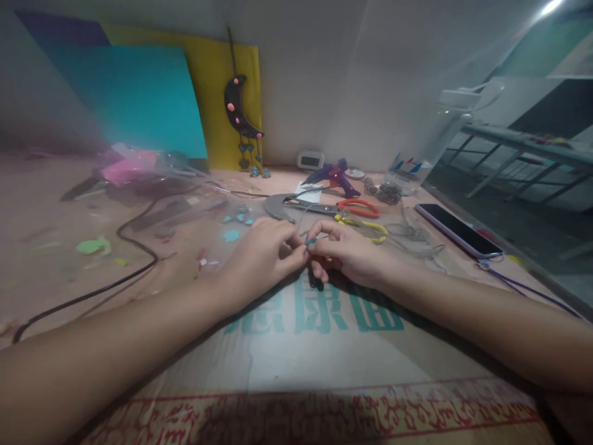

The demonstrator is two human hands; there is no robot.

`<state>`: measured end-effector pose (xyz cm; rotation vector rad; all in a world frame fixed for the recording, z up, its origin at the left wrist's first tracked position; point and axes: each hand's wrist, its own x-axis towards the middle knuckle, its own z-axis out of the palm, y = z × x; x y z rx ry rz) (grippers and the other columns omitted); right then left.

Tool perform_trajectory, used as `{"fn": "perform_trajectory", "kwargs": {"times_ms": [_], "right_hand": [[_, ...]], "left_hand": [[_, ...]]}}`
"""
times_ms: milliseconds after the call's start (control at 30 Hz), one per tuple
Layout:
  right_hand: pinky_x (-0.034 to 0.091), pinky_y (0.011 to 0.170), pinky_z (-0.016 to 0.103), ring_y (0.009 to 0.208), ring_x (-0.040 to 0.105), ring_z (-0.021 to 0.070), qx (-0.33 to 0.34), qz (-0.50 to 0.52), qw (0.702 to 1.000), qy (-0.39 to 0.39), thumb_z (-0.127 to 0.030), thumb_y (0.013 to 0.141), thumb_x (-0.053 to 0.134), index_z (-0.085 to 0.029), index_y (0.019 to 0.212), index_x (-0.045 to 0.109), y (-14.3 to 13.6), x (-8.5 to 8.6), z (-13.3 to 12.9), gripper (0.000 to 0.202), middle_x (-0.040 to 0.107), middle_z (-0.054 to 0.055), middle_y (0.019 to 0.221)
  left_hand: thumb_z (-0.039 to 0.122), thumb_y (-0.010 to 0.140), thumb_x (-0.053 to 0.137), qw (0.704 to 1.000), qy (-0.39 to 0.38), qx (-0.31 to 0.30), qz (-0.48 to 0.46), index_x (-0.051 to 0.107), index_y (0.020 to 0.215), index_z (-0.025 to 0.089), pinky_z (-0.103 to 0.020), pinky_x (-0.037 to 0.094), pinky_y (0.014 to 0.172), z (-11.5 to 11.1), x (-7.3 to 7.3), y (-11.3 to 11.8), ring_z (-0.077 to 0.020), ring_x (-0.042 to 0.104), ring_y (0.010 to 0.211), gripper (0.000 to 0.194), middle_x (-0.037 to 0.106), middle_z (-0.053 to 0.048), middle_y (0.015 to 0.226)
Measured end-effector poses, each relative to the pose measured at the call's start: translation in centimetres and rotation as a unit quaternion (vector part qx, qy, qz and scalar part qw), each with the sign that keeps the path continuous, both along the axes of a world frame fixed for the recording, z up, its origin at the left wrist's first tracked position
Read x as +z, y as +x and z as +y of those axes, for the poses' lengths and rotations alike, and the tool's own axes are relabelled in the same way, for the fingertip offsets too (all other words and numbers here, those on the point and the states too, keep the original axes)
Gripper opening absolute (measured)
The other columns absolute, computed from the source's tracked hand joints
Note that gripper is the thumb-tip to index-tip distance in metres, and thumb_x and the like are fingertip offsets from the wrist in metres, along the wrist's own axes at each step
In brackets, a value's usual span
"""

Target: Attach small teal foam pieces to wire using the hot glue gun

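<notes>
A small teal piece [311,241] is pinched between the fingertips of both hands, which meet at the middle of the work surface. My left hand [262,250] comes from the left with thumb and forefinger closed at its edge. From the other side, my right hand [352,250] grips it with thumb and forefinger, other fingers curled below. Fingers cover most of the piece, so its full shape is hidden. Just beyond lie a grey crescent [274,206], orange-handled scissors [359,207] and a yellow-handled tool [370,230]. Light-blue cut pieces [231,235] lie beside my left hand.
A purple glue gun [334,177] with a red light rests behind the scissors. A phone [456,230] and clear jug [433,142] stand right. A black cord [134,238] crosses the left side. A decorated dark crescent [236,108] hangs against yellow card [213,74].
</notes>
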<state>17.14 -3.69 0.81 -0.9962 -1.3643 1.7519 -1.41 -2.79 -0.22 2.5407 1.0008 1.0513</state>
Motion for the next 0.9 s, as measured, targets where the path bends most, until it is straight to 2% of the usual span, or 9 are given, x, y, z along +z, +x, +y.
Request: {"fn": "perform_trajectory", "kwargs": {"times_ms": [300,400,500,700,900], "right_hand": [[0.048,0.040,0.017,0.039,0.059,0.0119,0.011,-0.022,1.000,-0.011,-0.012,0.063,0.056,-0.021,0.085,0.045,-0.12,-0.03,0.15,0.026,0.066,-0.002,0.047],[0.049,0.041,0.018,0.040,0.060,0.0110,0.011,-0.017,1.000,-0.018,-0.013,0.068,0.059,-0.020,0.086,0.047,-0.13,0.25,0.01,0.022,0.067,-0.001,0.051],[0.052,0.044,0.019,0.045,0.062,0.0106,0.006,-0.002,1.000,-0.015,-0.022,0.076,0.065,-0.018,0.085,0.050,-0.14,0.36,-0.15,0.018,0.069,0.000,0.058],[0.051,0.044,0.019,0.047,0.062,0.0089,-0.007,-0.031,0.999,0.022,-0.032,0.081,0.069,-0.018,0.082,0.051,-0.09,-0.03,-0.05,0.023,0.070,0.000,0.064],[0.048,0.040,0.018,0.044,0.060,0.0091,-0.011,-0.058,0.998,0.012,-0.017,0.074,0.064,-0.019,0.081,0.048,-0.16,0.10,0.01,0.018,0.069,-0.002,0.060]], "left_hand": [[0.024,0.083,0.063,1.000,0.015,0.000,0.018,0.058,0.071,0.018,-0.033,0.038,0.078,-0.02,-0.01,0.09,-0.0172,0.056,0.076,0.014,0.064,0.001,0.072],[0.025,0.085,0.060,1.000,-0.008,0.014,0.012,0.058,0.072,0.019,-0.033,0.038,0.077,-0.18,0.18,0.04,-0.0171,0.056,0.076,0.015,0.065,0.001,0.073],[0.024,0.085,0.057,0.999,-0.041,0.035,0.004,0.059,0.071,0.019,-0.032,0.038,0.075,-0.33,0.41,-0.02,-0.0172,0.058,0.076,0.015,0.067,0.001,0.075],[0.024,0.083,0.058,0.996,-0.069,0.057,0.004,0.060,0.070,0.019,-0.033,0.039,0.074,-0.43,0.59,0.05,-0.0180,0.058,0.076,0.015,0.069,0.000,0.076],[0.023,0.083,0.061,0.999,-0.037,0.022,0.014,0.060,0.069,0.019,-0.033,0.038,0.076,-0.26,0.36,0.07,-0.0171,0.058,0.075,0.015,0.066,0.001,0.072]]}}
